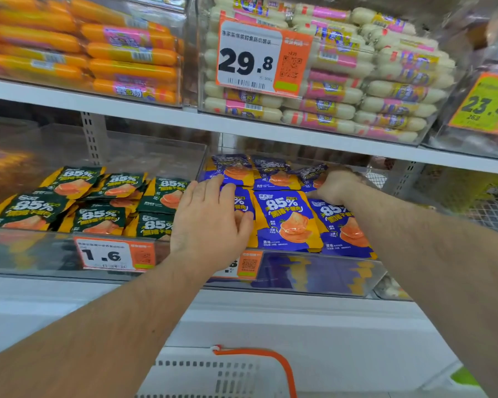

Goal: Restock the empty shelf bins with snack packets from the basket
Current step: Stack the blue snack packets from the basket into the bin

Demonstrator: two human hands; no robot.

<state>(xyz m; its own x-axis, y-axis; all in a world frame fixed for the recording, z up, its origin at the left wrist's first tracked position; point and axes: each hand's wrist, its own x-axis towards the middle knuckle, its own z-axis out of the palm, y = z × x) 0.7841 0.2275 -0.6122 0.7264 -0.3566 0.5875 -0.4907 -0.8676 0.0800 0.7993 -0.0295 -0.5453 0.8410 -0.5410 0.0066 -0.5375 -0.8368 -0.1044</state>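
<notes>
Two hands in bin; left hand (210, 216) flat on blue packets (288, 219); right hand (332, 186) grip unclear

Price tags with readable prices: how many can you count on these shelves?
3: 29.8 tag upper middle; 23.8 tag upper right; 1.6 tag lower left. A fourth hides behind the left hand.

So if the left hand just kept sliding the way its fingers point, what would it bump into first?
Probably the back row of blue packets. The left hand lies flat on the front blue packets, fingers aimed up and back into the bin, its fingertips about at that back row already. Depth is hard to judge here.
</notes>
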